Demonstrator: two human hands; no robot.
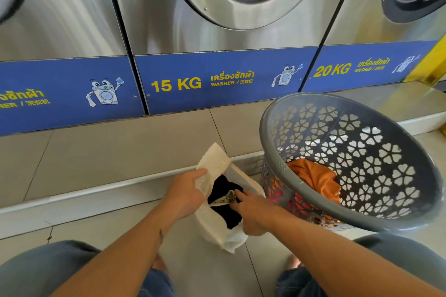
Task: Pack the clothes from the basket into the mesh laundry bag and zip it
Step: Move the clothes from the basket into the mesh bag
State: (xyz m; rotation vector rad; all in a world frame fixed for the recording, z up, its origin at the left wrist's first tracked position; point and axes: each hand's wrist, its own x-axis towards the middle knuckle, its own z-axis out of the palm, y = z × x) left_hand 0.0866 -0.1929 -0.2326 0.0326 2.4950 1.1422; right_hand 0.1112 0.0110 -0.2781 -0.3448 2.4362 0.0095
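— Steel washers (pixel 217 19) behind, beige tiled floor (pixel 108 152) below. Where's the bag?
— The white mesh bag (pixel 212 222) lies on the floor beside my tilted grey basket (pixel 264 125), which holds orange cloth (pixel 313 176). My left grip (pixel 187 194) pinches the bag's mouth open. My right grip (pixel 253 210) rests on a black garment (pixel 224 188) inside; clasping or not, I can't tell.

Apparently a laundromat: a row of steel washers (pixel 154 19) bearing capacity labels (pixel 176 84).
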